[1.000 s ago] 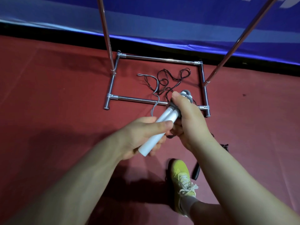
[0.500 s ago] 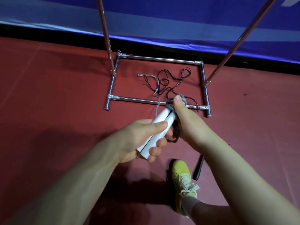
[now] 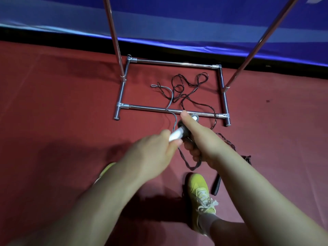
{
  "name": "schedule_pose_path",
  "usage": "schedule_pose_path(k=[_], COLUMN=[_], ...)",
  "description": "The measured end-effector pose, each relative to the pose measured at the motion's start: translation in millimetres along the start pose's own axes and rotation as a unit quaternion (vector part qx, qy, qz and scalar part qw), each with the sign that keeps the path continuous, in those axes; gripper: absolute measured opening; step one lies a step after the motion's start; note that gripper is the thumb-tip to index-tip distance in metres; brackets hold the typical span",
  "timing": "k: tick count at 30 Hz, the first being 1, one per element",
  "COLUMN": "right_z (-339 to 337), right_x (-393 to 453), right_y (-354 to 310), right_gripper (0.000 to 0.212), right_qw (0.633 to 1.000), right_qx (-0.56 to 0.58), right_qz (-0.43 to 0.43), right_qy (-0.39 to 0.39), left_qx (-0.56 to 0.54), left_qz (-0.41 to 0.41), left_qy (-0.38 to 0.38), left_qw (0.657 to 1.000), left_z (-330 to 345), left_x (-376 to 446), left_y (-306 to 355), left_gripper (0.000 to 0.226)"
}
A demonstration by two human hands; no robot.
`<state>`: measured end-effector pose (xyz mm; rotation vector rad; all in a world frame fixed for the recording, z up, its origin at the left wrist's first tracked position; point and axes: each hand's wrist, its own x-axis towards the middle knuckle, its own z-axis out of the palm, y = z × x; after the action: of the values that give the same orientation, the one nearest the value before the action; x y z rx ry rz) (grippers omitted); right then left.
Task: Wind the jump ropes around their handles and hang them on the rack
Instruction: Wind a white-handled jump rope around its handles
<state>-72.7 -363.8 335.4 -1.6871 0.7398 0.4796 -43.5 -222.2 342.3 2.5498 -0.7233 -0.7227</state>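
Two hands are meeting in the middle of our view, just above the red floor (image 3: 53, 112). We are gripping the white handles (image 3: 175, 134) with our left hand (image 3: 152, 153), fingers curled round the near end, so that only a short white stretch is showing between the hands. Our right hand (image 3: 198, 139) is closing round the far end of the same bundle, thumb lying straight along the top and pointing away from us, fingers curled underneath. Grey rope (image 3: 170, 98) is sitting in dark coils around the handles under that thumb, and a loose loop of it is hanging below the right hand. From the bundle the grey rope is trailing away over the front bar of the metal rack (image 3: 170, 110) and lying inside the rack's base frame on the floor. Beside it in that frame, a second, black rope (image 3: 193, 84) is lying in tangled loops; it is crossing the front bar too and running back toward us on the right, where a black handle (image 3: 217, 186) is resting on the floor just beside our yellow shoe (image 3: 200, 196). Two rack uprights are rising out of the top of the view, in front of a blue barrier (image 3: 177, 23).
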Motion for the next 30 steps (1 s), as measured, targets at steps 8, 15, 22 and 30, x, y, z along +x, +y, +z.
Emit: schedule_pose_path(k=[8, 15, 22, 30], right_z=[3.8, 4.2, -3.2, -4.8], right_x=[-3.1, -13.0, 9.0, -0.9], right_y=[-12.8, -24.9, -7.7, -6.0], right_gripper=[0.043, 0.030, 0.055, 0.068], right_qw=[0.992, 0.909, 0.969, 0.996], right_qx=[0.063, 0.374, 0.145, -0.067], right_qz=[-0.083, -0.182, -0.150, -0.059], right_qy=[0.065, -0.029, -0.131, -0.018], left_qx=[-0.394, -0.746, -0.630, -0.404], left_qz=[-0.052, 0.002, -0.073, -0.122], left_qy=[-0.111, -0.397, -0.274, -0.100], left_qw=[0.911, 0.535, 0.723, 0.901], left_z=[-6.2, -7.2, -23.1, -12.0], left_x=[3.4, -1.2, -2.4, 1.2], left_y=[-1.7, -18.1, -21.2, -20.3], left_gripper=[0.039, 0.058, 0.044, 0.034])
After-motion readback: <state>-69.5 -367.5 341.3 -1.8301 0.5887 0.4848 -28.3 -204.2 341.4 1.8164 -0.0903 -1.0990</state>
